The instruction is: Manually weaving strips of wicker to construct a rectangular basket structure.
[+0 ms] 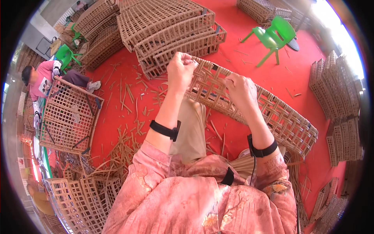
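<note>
Across my lap lies a long brown woven rattan frame (286,124), its open lattice running from the upper left down to the right. At its upper left end, my left hand (180,74) is closed, fingertips pinching the corner of the rim. My right hand (242,93) is closed against the upper edge of the lattice, right of the left hand. What its fingertips pinch, if anything, is hidden by the hand. Dark bands are on both of my wrists.
Rattan frames (165,25) are stacked ahead, with more stacks (337,89) at the right and lower left. A green chair (272,37) stands at the far right. Cut strips (126,93) litter the red floor. At left a gloved person (43,78) holds a large lattice panel (70,117).
</note>
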A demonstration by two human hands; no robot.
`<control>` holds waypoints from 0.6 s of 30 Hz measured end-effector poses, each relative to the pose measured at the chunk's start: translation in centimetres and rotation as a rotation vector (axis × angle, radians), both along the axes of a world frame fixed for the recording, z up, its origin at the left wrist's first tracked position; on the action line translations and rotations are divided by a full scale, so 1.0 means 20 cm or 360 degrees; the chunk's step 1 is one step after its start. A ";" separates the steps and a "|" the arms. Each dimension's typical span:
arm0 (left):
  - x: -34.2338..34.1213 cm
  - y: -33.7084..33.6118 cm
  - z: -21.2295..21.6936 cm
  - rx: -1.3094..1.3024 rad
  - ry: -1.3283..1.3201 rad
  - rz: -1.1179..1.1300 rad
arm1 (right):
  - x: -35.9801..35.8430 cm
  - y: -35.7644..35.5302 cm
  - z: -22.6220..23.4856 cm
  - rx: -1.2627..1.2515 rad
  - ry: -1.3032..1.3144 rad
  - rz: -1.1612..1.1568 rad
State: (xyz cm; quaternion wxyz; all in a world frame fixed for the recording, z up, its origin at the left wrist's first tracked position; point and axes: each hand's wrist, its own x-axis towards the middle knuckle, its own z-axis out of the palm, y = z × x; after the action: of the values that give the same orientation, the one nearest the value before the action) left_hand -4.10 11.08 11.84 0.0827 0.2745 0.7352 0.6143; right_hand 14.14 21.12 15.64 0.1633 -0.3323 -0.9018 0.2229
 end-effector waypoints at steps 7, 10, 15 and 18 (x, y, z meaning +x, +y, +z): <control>-0.18 0.00 0.04 0.0050 -0.0016 -0.0109 | 0.02 0.01 0.00 -0.0901 0.0623 0.0007; -0.34 -0.09 0.02 0.0308 -0.0167 -0.0103 | 0.04 -0.07 0.12 -0.0278 0.0408 0.0175; -0.55 -0.13 0.04 0.0461 -0.0126 0.0037 | 0.06 -0.08 0.05 0.0770 0.0541 0.0419; -0.73 -0.23 0.06 0.0531 -0.0059 0.0201 | 0.10 -0.14 -0.06 0.0777 0.0670 0.0343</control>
State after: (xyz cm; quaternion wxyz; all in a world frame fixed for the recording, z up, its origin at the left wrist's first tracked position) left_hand -18.73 6.55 12.97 0.0109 0.2263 0.6373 0.7366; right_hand 16.22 18.29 14.53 0.3961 -0.1327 -0.9050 0.0802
